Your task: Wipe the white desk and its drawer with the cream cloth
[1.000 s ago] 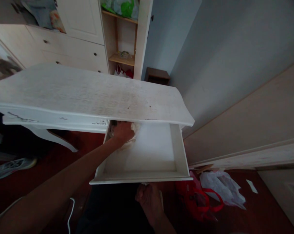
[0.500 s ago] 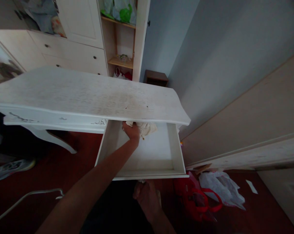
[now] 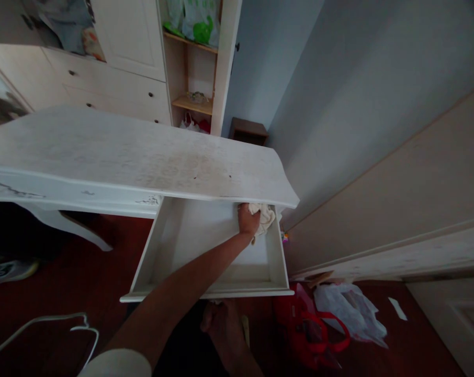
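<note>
Cream cloth [image 3: 266, 217] fills the left hand [image 3: 248, 219], fingers clenched, at the drawer's [image 3: 190, 225] back right corner (right hand's [image 3: 224, 325] grip unclear), the surface [image 3: 88, 144] still stained.

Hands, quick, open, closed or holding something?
Left hand: holding a cloth inside the drawer.
Right hand: curled below the drawer front; can't tell if it's gripping.

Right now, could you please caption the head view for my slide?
The left hand holds a cloth in an open drawer.
</note>
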Demonstrator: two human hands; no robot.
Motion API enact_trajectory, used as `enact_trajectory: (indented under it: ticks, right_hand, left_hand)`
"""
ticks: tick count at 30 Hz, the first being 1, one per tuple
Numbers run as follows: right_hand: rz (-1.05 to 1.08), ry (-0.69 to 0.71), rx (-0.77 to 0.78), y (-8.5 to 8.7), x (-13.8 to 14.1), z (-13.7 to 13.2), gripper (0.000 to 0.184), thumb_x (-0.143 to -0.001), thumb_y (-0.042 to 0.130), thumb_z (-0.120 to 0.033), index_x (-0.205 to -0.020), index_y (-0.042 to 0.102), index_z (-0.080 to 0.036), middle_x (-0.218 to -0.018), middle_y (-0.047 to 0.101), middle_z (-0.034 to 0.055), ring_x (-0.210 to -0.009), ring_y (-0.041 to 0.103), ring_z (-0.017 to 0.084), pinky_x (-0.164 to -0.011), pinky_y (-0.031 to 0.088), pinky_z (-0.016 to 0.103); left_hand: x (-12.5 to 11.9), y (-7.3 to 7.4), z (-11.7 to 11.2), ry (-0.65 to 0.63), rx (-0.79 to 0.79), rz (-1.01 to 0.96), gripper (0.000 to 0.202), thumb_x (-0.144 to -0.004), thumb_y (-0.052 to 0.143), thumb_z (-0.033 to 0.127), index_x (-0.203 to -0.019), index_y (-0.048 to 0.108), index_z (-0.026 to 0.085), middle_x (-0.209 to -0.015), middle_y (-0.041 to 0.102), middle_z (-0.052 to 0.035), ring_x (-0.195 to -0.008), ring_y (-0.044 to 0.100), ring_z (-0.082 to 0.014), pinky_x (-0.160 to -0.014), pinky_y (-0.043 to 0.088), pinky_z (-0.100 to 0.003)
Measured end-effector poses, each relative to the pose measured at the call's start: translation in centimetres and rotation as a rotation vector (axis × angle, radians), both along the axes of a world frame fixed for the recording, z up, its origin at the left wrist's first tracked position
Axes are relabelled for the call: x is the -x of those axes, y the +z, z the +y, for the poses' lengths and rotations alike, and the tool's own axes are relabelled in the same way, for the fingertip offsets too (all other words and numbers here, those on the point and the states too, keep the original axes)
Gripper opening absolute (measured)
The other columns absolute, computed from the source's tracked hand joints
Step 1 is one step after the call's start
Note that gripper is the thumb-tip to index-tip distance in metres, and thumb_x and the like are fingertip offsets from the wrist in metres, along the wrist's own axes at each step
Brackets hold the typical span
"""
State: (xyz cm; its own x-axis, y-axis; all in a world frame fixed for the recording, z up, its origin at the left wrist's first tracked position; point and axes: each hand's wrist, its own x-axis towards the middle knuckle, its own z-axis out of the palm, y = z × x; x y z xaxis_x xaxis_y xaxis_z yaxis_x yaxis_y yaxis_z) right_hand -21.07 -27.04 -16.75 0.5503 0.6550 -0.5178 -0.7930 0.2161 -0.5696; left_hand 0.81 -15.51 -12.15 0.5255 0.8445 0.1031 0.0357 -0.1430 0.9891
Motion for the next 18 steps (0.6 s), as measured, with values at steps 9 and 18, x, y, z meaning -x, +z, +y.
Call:
enact_trajectory:
  ticks: [9, 18]
  right_hand:
    - [0.020, -0.037, 0.009, 0.3, 0.2, 0.5, 0.041, -0.070, 0.072, -0.059, -0.077, 0.066, -0.019, -0.049, 0.053, -0.0029, -0.046, 0.045, 0.013, -0.050, 0.037, 0.026]
    - [-0.091, -0.081, 0.072, 0.2, 0.2, 1.0, 0.045, -0.077, 0.064, -0.063, -0.064, 0.059, -0.021, -0.047, 0.049, -0.0016, -0.044, 0.045, 0.013, -0.046, 0.036, 0.026]
  left_hand:
    - [6.3, 2.6, -1.6, -0.647, -0.434, 0.155, 0.028, -0.066, 0.062, 0.004, -0.090, 0.067, 0.016, -0.104, 0.060, -0.0097, -0.103, 0.059, -0.0243, -0.091, 0.050, -0.035]
    - [11.4, 6.7, -5.0, -1.239, -1.053, 0.324, 0.023, -0.078, 0.062, 0.017, -0.099, 0.068, 0.021, -0.137, 0.059, -0.0115, -0.114, 0.060, -0.0260, -0.094, 0.046, -0.041]
